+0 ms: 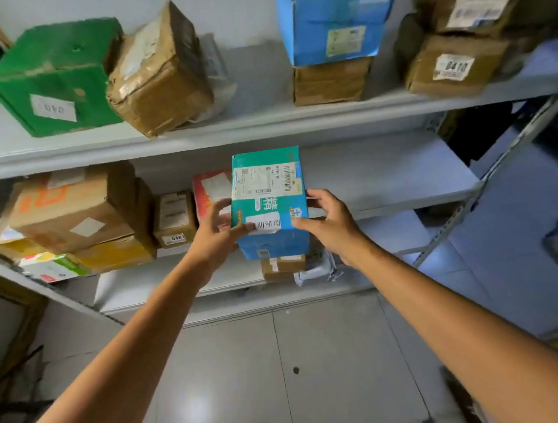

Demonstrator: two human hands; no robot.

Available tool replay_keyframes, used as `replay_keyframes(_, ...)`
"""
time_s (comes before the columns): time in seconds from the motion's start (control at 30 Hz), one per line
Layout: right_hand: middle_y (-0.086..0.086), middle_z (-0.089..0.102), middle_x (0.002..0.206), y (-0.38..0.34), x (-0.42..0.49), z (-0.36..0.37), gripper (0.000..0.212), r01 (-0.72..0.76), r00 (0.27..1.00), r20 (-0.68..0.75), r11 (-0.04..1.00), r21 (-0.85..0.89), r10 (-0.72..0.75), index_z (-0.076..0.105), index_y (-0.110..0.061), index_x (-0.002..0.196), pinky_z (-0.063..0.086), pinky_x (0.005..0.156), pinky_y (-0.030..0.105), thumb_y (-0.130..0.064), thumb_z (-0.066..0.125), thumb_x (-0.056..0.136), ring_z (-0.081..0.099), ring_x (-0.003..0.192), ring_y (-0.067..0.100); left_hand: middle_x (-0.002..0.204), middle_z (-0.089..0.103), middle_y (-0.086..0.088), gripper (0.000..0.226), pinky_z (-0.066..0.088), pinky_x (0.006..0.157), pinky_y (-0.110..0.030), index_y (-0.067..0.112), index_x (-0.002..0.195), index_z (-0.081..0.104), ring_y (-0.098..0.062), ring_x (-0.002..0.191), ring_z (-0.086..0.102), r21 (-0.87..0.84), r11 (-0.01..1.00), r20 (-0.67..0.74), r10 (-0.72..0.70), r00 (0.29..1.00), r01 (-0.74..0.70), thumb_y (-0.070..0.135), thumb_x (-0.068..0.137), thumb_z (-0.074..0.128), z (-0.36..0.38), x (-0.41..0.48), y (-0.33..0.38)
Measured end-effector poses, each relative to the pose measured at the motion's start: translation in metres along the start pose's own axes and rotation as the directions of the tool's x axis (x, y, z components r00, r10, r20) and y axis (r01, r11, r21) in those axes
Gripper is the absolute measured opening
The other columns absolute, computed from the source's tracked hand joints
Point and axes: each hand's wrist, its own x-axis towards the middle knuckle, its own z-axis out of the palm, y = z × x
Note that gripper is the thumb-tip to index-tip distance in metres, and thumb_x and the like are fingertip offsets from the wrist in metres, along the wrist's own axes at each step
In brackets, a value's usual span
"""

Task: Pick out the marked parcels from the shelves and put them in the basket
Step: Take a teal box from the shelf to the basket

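A teal and blue parcel (269, 198) with a white shipping label and a white sticker with dark characters is held in front of the middle shelf (388, 179). My left hand (216, 233) grips its left side, thumb on the front near the sticker. My right hand (332, 223) grips its right side, fingers curled round the edge. No basket is in view.
The top shelf (261, 123) carries a green box (53, 80), brown boxes and a blue box (332, 12). Brown cartons (74, 208) and a red box (211, 189) stand left on the middle shelf. A small carton (282, 268) and a grey bag lie on the bottom shelf. Grey floor tiles lie below.
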Motion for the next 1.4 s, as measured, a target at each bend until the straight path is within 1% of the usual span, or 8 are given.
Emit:
replay_keyframes(0.27,-0.007,0.065,0.119,0.052,-0.097,-0.133,0.05,-0.001,0.976,-0.219,0.998,0.067,0.016,0.053,-0.022,0.124,0.057,0.083,0.025,-0.012,0.078,0.082,0.066,0.107,0.01,0.108,0.063,-0.001,0.054,0.06,0.066,-0.026,0.017,0.132,0.046,-0.011,0.086,0.068,0.079,0.996,0.215,0.011,0.977,-0.028,-0.002,0.087,0.069,0.143,-0.045,0.002)
replay_keyframes(0.5,-0.007,0.063,0.112,0.085,-0.178,-0.221,0.044,-0.057,0.889,-0.447,0.993,0.1,0.096,0.052,-0.017,0.118,0.053,0.066,0.012,-0.003,0.075,0.084,0.065,0.089,-0.013,0.124,0.062,-0.013,0.052,0.057,0.078,-0.059,0.02,0.129,0.049,-0.03,0.104,0.068,0.123,0.991,0.494,-0.01,0.869,-0.058,-0.001,0.086,0.07,0.257,-0.057,-0.007)
replay_keyframes(0.57,-0.009,0.062,0.111,0.095,-0.198,-0.24,0.043,-0.07,0.845,-0.523,0.992,0.104,0.114,0.052,-0.014,0.12,0.053,0.067,0.012,-0.003,0.075,0.084,0.062,0.093,-0.015,0.124,0.061,-0.012,0.055,0.059,0.086,-0.049,0.019,0.13,0.048,-0.028,0.109,0.067,0.133,0.987,0.556,0.004,0.831,-0.094,0.0,0.085,0.073,0.289,-0.059,-0.009)
replay_keyframes(0.67,-0.01,0.062,0.113,0.107,-0.223,-0.259,0.045,-0.097,0.767,-0.618,0.982,0.16,0.176,0.052,-0.014,0.124,0.058,0.072,0.021,-0.005,0.074,0.085,0.066,0.094,-0.008,0.122,0.061,-0.008,0.053,0.06,0.081,-0.036,0.024,0.129,0.049,-0.024,0.107,0.067,0.166,0.975,0.663,0.0,0.749,-0.146,0.008,0.085,0.075,0.332,-0.057,-0.013)
replay_keyframes(0.83,-0.006,0.062,0.119,0.127,-0.253,-0.275,0.046,-0.109,0.576,-0.765,0.955,0.277,0.287,0.053,-0.015,0.126,0.061,0.079,0.031,-0.005,0.073,0.086,0.067,0.107,0.014,0.123,0.06,-0.007,0.054,0.058,0.072,-0.023,0.024,0.131,0.047,-0.021,0.107,0.065,0.178,0.96,0.827,-0.027,0.561,-0.217,0.011,0.086,0.074,0.398,-0.049,-0.02)
replay_keyframes(1.03,-0.003,0.06,0.124,0.132,-0.272,-0.265,0.052,-0.103,0.286,-0.885,0.93,0.352,0.367,0.05,-0.014,0.13,0.058,0.074,0.02,-0.009,0.076,0.085,0.065,0.098,-0.005,0.122,0.06,-0.008,0.057,0.055,0.076,-0.03,0.024,0.132,0.045,-0.023,0.105,0.064,0.205,0.937,0.938,-0.105,0.331,-0.284,0.005,0.086,0.073,0.454,-0.043,-0.024)
replay_keyframes(1.17,-0.009,0.059,0.126,0.134,-0.279,-0.247,0.052,-0.094,0.142,-0.911,0.921,0.377,0.387,0.05,-0.024,0.127,0.059,0.088,0.038,-0.012,0.077,0.084,0.062,0.114,0.015,0.121,0.061,-0.006,0.056,0.058,0.091,-0.041,0.024,0.132,0.045,-0.025,0.111,0.063,0.217,0.925,0.969,-0.165,0.185,-0.313,0.005,0.087,0.072,0.473,-0.044,-0.026)
replay_keyframes(1.4,-0.007,0.058,0.129,0.138,-0.32,-0.194,0.051,-0.017,-0.166,-0.87,0.881,0.472,0.464,0.05,-0.029,0.124,0.059,0.088,0.045,-0.017,0.078,0.084,0.062,0.113,0.016,0.125,0.059,-0.003,0.057,0.06,0.084,-0.035,0.028,0.132,0.045,-0.02,0.113,0.062,0.213,0.898,0.961,-0.264,-0.084,-0.384,0.005,0.087,0.072,0.49,-0.087,-0.042)
